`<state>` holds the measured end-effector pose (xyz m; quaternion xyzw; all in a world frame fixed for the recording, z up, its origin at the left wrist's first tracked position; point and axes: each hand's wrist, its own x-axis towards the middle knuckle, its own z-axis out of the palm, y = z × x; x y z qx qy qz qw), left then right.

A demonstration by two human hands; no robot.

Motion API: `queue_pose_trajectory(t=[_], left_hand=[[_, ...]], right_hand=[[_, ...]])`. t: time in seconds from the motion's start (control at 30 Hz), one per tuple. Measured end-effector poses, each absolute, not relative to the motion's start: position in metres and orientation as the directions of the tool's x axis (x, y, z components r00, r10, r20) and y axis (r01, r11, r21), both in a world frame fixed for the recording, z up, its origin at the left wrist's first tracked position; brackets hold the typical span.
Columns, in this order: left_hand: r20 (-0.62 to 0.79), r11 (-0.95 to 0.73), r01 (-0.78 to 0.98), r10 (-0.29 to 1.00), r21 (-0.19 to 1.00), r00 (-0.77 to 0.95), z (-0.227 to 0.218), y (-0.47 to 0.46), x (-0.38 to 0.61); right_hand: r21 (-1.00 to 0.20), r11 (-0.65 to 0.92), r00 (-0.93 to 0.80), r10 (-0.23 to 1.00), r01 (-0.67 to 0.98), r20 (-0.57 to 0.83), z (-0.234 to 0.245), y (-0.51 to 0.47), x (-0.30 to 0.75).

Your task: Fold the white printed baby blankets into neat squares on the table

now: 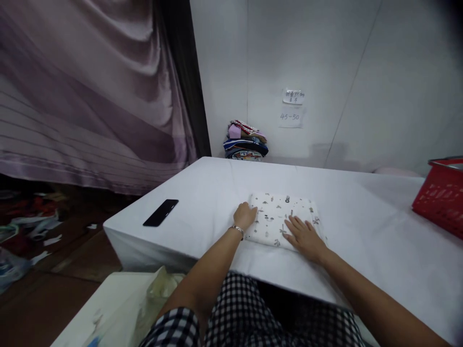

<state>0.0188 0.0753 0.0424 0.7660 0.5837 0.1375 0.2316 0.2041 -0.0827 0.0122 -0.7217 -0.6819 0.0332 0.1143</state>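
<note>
A folded white cloth (277, 217) with small grey and black printed motifs lies flat on the white-covered table (202, 207). At its left edge is my left hand (245, 216), closed, the thumb resting on top and the curled fingers partly hidden; a bracelet circles that wrist. My right hand (305, 238) lies flat on the right front part of the cloth, fingers spread.
A black phone (161, 212) lies on the table's left side. A stack of folded clothes (246, 140) stands behind the far edge, by the wall with paper notes (291, 116). At right is a red basket (439, 197); a pale stool (108, 308) stands front left.
</note>
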Motion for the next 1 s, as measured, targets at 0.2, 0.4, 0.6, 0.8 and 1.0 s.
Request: queue_pose_trajectory(t=[0.2,0.4,0.6,0.8,1.0], left_hand=[[-0.057,-0.225,0.838,0.955,0.497,0.290,0.025,0.079,0.019],[-0.028,-0.256,0.842,0.952,0.474,0.305,0.029,0.076,0.018],[0.206,-0.565,0.761,0.825,0.318,0.526,0.034,0.073,0.042],[0.058,-0.560,0.762,0.816,0.324,0.575,0.013,0.081,0.046],[0.067,-0.543,0.777,0.830,0.317,0.553,0.028,0.085,0.057]], right_hand=[[-0.185,-0.050,0.061,0.997,0.981,0.056,0.004,-0.084,0.205],[-0.282,-0.084,0.081,0.996,0.956,-0.021,0.015,-0.084,0.203],[-0.280,-0.216,0.241,0.969,0.935,0.057,0.030,-0.054,0.224],[-0.186,-0.365,0.378,0.925,0.912,0.039,0.002,-0.043,0.257],[-0.127,-0.352,0.362,0.930,0.927,0.064,0.008,-0.035,0.252]])
